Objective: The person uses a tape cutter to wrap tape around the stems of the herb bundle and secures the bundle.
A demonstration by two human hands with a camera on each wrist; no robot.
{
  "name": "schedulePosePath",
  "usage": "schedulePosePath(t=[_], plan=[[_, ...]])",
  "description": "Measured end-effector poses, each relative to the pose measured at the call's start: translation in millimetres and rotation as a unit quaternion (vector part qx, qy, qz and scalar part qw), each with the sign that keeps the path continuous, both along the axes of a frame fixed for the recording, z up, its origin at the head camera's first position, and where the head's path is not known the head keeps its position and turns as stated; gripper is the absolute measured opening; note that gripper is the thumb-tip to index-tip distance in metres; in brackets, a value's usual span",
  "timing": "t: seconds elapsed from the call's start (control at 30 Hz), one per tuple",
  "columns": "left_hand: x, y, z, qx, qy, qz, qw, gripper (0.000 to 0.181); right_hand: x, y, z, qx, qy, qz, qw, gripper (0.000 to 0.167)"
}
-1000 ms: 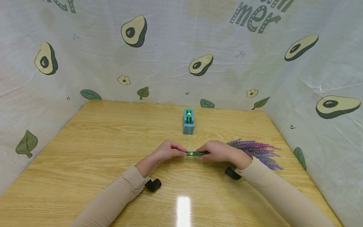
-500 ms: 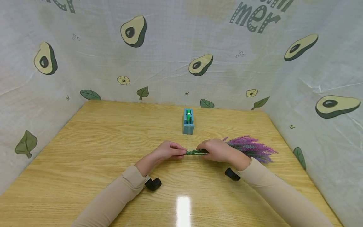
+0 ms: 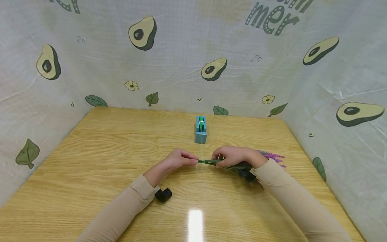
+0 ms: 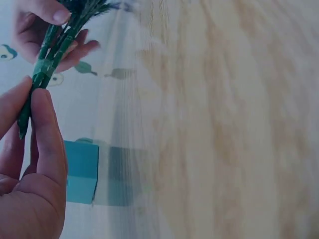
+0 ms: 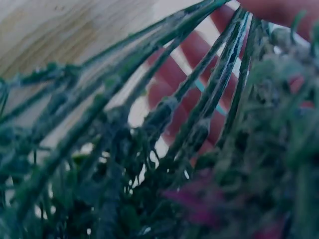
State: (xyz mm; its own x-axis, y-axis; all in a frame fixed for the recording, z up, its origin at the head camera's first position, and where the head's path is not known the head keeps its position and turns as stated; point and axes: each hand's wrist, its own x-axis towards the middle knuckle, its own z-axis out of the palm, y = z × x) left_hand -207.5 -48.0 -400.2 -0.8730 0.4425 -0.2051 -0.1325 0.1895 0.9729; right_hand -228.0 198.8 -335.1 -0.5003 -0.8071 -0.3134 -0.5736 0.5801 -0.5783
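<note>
The artificial lavender bunch (image 3: 237, 167) lies crosswise above the counter (image 3: 136, 134), stems leftward, flower heads rightward. The left hand (image 3: 179, 159) has its grip pinching the stem tips, presumably to keep them gathered; the right hand (image 3: 233, 156) curls its grip round the stems higher up, apparently steadying them past the pale green band (image 4: 44, 66), likely tape. A blue tape dispenser (image 3: 201, 137) stands beyond, between the hands. The right sleeve (image 3: 293, 191) partly hides the flower heads; no object blocks the stem ends.
</note>
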Motion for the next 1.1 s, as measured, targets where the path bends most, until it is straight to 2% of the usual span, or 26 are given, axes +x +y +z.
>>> schedulePosePath(t=[0.07, 0.13, 0.2, 0.27, 0.4, 0.53, 0.73, 0.9, 1.1], plan=[[-0.9, -1.2, 0.4, -0.022, 0.043, -0.018, 0.9987, 0.018, -1.8, 0.1, 0.2, -0.005, -0.031, -0.003, 0.9995, 0.019], [-1.8, -2.5, 1.3, -0.046, 0.095, -0.038, 0.9937, 0.016, -2.9, 0.3, 0.9, -0.011, -0.047, -0.002, 0.9988, 0.021], [-3.0, -3.6, 2.8, -0.069, 0.143, -0.054, 0.9859, 0.013, -3.9, 0.9, 0.7, -0.019, -0.032, 0.002, 0.9993, 0.023], [-4.8, -4.3, 5.0, -0.078, 0.165, -0.067, 0.981, 0.01, -4.1, 0.5, 1.0, -0.024, 0.004, 0.01, 0.9996, 0.024], [-8.7, -4.3, 11.6, -0.095, 0.162, -0.084, 0.9787, 0.007, -2.4, -2.4, 1.8, -0.024, 0.094, 0.014, 0.9952, 0.025], [-13.2, -4.4, 16.7, -0.11, 0.15, -0.1, 0.9774, 0.009, 1.5, -7.2, 3.0, -0.01, 0.161, 0.0, 0.9868, 0.025], [-17.2, -4.5, 20.8, -0.126, 0.155, -0.102, 0.9745, 0.009, 6.6, -11.4, 1.7, 0.022, 0.216, -0.017, 0.976, 0.024], [-18.7, -1.6, 23.3, -0.125, 0.181, -0.097, 0.9707, 0.007, 5.1, -10.5, 0.1, 0.018, 0.196, -0.024, 0.9801, 0.026], [-21.3, 2.4, 21.4, -0.134, 0.226, -0.093, 0.9604, 0.01, -0.4, -4.6, 6.5, 0.023, 0.09, -0.001, 0.9956, 0.034]])
